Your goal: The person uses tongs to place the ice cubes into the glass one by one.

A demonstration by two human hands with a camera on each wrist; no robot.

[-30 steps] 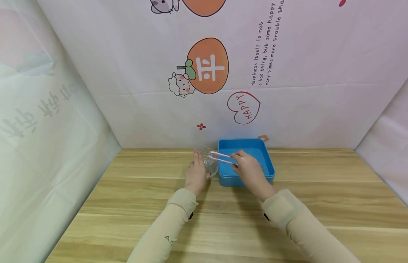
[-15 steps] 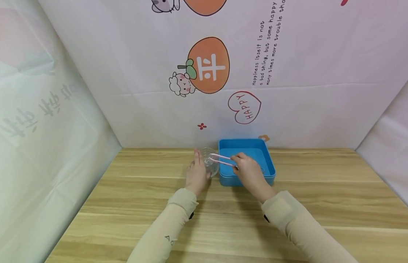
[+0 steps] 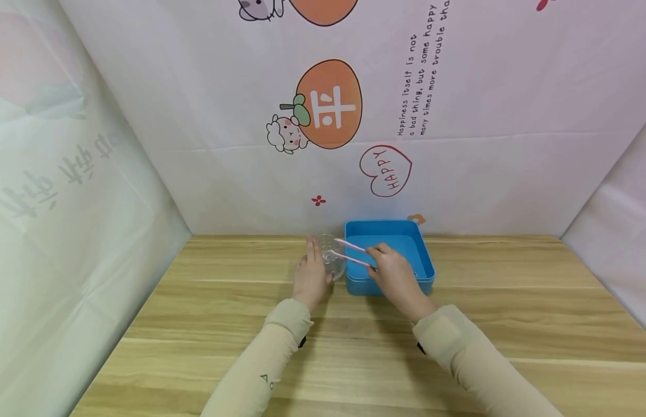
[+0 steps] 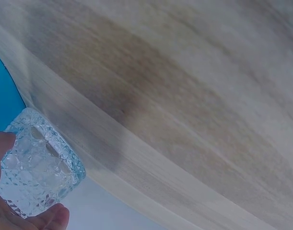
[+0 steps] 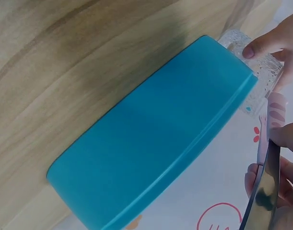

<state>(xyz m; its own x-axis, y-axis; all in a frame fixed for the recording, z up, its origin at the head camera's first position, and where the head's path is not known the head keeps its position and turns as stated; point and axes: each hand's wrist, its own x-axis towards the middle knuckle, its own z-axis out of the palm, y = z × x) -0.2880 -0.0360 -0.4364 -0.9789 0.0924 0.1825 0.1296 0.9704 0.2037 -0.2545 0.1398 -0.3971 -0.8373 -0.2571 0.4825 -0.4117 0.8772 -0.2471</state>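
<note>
My left hand (image 3: pixel 309 278) holds a clear patterned glass (image 3: pixel 333 267) upright on the table, left of the blue box. In the left wrist view, thumb and fingers lie on opposite sides of the glass (image 4: pixel 38 165). My right hand (image 3: pixel 397 281) grips a pair of tongs (image 3: pixel 352 245) over the box. The tongs' arms are spread, and their pink ends reach over the mouth of the glass. In the right wrist view the tongs (image 5: pixel 263 191) show a shiny metal part near the hand. Nothing can be made out between the tips; the glass's contents are unclear.
An open blue box (image 3: pixel 391 285) stands directly right of the glass, under my right hand. Its inside is partly hidden by that hand. The wooden table (image 3: pixel 354 359) ends at a printed white cloth (image 3: pixel 250 191) behind; more cloth hangs at both sides.
The tongs' tips have spread farther apart over the glass. My left hand and the glass stay in place, and the blue box has not moved.
</note>
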